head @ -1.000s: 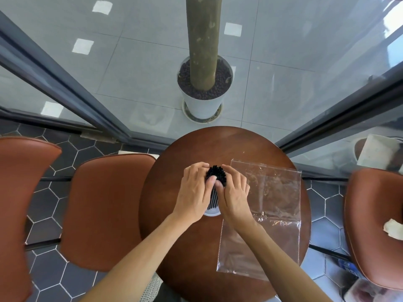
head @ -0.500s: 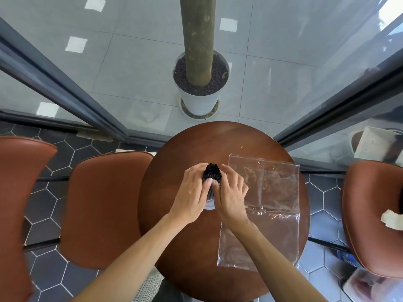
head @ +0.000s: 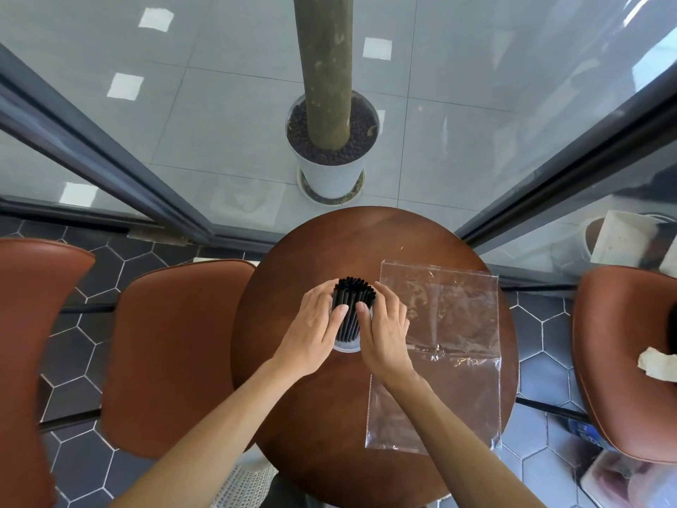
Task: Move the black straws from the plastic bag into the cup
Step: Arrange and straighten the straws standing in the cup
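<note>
Round table (head: 315,251), both hands (head: 315,328) around black straws (head: 352,306) in cup (head: 346,347)

no readable text anywhere here: nothing printed on the plastic bag (head: 439,346), nothing on the cup (head: 346,347) (only its rim shows), and no labels or signs elsewhere in view.

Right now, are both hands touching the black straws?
Touching. The head view shows the left hand and the right hand cupped around the bundle of straws, thumbs pressed on its front, as it stands in the cup.
</note>
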